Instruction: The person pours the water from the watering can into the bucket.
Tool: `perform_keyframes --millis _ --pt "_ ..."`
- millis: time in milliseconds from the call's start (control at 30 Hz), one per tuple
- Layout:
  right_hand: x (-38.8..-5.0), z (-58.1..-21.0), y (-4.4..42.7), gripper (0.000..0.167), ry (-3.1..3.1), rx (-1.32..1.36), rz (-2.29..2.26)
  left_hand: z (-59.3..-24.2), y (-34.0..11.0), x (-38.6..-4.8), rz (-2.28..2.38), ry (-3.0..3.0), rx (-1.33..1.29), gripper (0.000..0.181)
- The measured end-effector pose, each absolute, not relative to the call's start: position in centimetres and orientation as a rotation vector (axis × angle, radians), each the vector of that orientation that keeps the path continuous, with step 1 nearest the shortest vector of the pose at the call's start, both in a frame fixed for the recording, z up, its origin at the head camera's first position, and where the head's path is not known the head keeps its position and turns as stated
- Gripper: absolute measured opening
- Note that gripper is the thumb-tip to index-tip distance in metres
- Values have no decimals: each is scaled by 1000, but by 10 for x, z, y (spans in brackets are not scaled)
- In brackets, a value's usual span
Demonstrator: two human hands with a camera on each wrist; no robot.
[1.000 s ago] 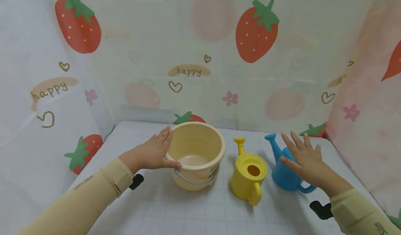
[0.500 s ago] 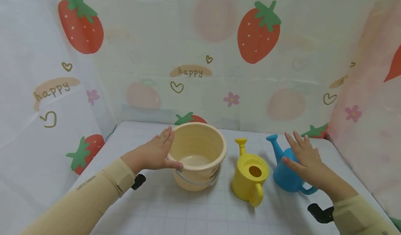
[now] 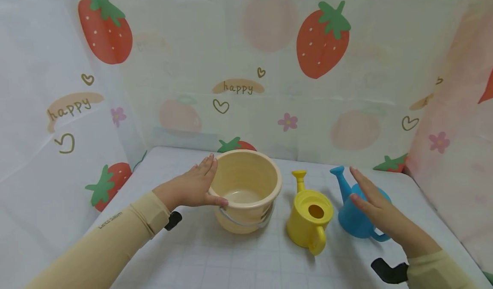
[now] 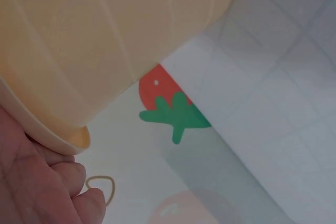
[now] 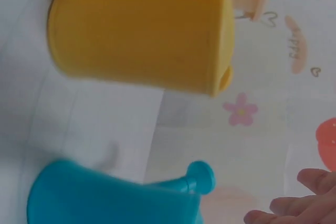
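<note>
Our left hand [image 3: 192,188] rests on the left side of the cream bucket [image 3: 246,173], fingers out nearly straight and thumb on the rim [image 3: 278,186]. We touch the bucket but don't wrap our fingers round it. Our right hand [image 3: 381,207] reaches out flat in front of the blue watering can [image 3: 350,218] and holds nothing; the right wrist view shows its fingertips apart from the can. The bucket stands upright on the white table [image 3: 231,263], with the yellow watering can [image 3: 302,224] between it and the blue one.

We think the bucket is plastic: light, stiff, smooth and hard to break, so it may slide if we push it. Good places to hold are both sides of the rim, or the thin grey handle [image 3: 246,225] hanging in front. That handle likely swings, so the bucket could tip. Both cans look light and slick too; we'd hold each by its loop.
</note>
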State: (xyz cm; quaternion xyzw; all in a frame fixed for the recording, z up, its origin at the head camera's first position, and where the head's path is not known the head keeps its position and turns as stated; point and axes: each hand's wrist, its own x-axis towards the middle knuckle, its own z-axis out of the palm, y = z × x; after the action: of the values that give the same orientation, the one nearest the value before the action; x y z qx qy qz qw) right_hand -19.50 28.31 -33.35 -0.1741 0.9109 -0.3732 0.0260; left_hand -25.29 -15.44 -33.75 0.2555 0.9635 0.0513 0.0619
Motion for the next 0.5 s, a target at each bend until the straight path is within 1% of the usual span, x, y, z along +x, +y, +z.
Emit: perform_keyframes --millis 233,367,500 --pt "-191 -336 280 58 2575 -472 -1471 -334 -153 -251 161 2914 776 122" --pt "-189 -343 277 54 2582 -478 -1543 -333 -152 -250 170 2914 779 122" --pt "-187 -349 274 45 2625 -439 -1565 -333 -153 -250 174 2918 783 122"
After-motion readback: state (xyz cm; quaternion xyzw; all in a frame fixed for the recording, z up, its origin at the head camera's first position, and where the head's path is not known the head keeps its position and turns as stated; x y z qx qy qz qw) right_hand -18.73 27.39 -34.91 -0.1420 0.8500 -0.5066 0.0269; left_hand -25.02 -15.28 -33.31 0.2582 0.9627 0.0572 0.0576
